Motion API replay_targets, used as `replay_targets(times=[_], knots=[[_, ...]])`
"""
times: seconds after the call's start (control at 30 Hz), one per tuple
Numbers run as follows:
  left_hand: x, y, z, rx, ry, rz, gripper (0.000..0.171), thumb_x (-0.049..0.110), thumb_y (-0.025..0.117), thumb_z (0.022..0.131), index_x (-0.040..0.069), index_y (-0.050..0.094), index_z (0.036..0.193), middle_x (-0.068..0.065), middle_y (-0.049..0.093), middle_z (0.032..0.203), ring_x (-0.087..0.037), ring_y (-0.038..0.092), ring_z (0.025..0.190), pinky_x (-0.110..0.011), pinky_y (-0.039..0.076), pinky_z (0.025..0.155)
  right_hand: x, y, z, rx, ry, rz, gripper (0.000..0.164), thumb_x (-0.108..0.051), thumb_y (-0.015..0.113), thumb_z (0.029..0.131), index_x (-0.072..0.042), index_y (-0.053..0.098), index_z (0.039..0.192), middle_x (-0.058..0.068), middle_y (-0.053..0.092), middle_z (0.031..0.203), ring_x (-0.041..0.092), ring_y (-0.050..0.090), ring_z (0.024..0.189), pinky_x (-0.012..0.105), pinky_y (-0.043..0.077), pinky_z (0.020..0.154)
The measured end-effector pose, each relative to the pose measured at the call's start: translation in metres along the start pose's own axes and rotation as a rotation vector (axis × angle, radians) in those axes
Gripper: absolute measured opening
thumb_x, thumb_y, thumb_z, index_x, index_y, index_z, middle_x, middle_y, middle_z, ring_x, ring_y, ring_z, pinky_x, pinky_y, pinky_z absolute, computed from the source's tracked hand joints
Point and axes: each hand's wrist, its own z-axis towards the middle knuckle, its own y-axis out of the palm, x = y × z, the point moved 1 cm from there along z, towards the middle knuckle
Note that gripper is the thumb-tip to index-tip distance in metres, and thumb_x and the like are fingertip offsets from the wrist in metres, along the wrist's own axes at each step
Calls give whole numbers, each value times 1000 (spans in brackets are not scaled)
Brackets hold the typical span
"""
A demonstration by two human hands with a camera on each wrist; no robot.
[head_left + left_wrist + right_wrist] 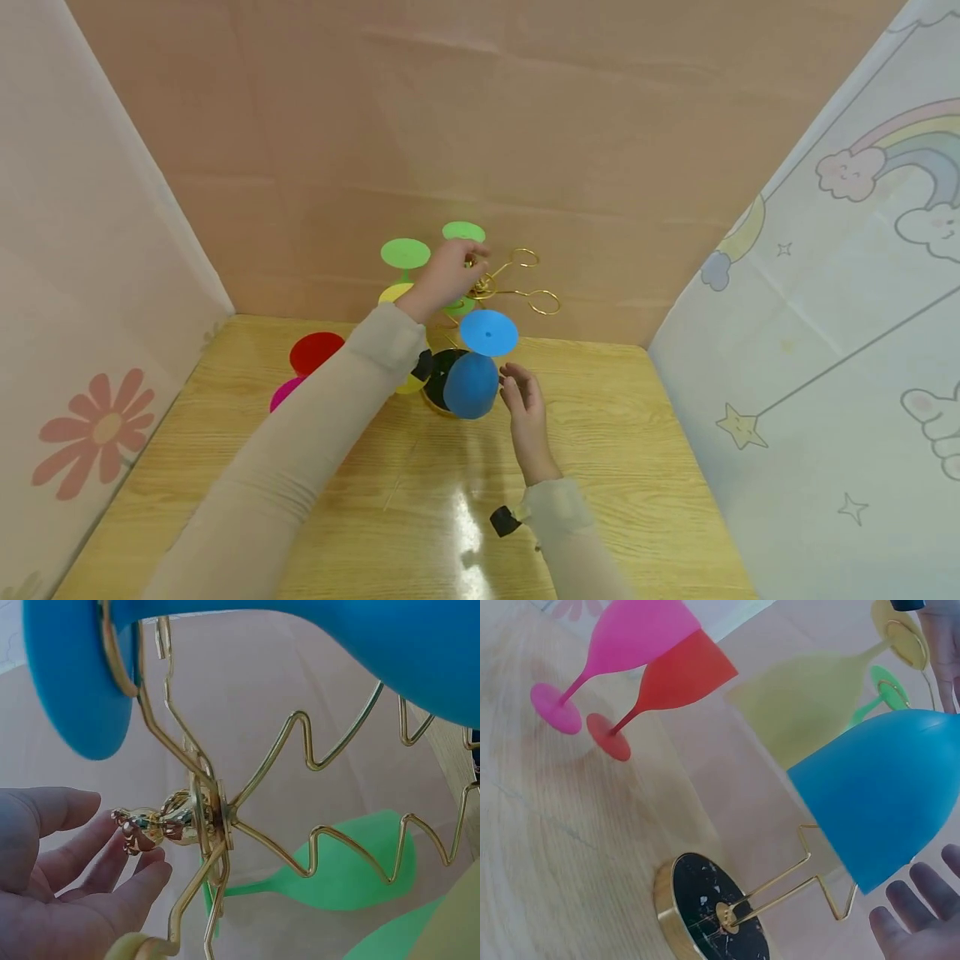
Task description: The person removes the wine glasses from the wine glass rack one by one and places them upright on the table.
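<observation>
The left hand (450, 272) I see from afar has its fingers parted around the gold knob (154, 827) atop the rack (223, 814), touching or not I cannot tell, while the right hand (528, 417), fingers spread, is just right of the blue cup (470, 387) hanging upside down on the near side.

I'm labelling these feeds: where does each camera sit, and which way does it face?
Head: worn on the head, facing forward and down at the gold rack; left hand, right hand and sleeves show.
Left wrist: worn there, facing the gold ornament; left fingers show beside it.
Right wrist: worn there, facing the blue goblet and black base; right fingers show lower right, part of the left hand upper right.
Head and right wrist share the red goblet.
</observation>
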Motion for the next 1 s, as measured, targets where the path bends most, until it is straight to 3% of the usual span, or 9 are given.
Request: replay_targets(times=[0.1,0.33,0.43,0.6,1.0], knots=[[-2,3,-1,-2,-15,-4,36,14,53,106,2,57,140,-14,56,141,-17,38,57,-30,35,54,3,0,-2,-38,17,-36,45,-24,49,109,0,42,146,17,45,148,32,41,140,52,32,118],[-4,7,0,7,-40,7,33,11,53,106,2,60,137,-15,58,140,-13,31,50,-30,34,52,8,3,-4,-95,46,-71,65,-20,68,98,-5,35,153,13,39,155,34,35,145,53,29,119],[-4,8,0,9,-51,12,32,10,53,106,2,61,136,-15,58,140,-14,33,52,-30,34,52,10,4,-4,-95,39,-100,77,-20,77,92,-7,34,154,11,38,156,33,35,145,51,27,121],[-5,9,-2,28,-54,11,32,12,54,106,3,62,136,-15,58,140,-17,49,69,-32,37,57,10,7,-5,-88,43,-152,88,-21,85,84,-11,34,155,9,37,157,32,35,145,51,27,121],[-3,8,-5,27,-23,25,31,11,54,106,2,63,134,-16,59,138,-21,53,73,-33,39,59,9,11,-3,-97,51,-179,88,-16,88,81,-14,38,154,9,39,155,33,37,144,50,29,120]])
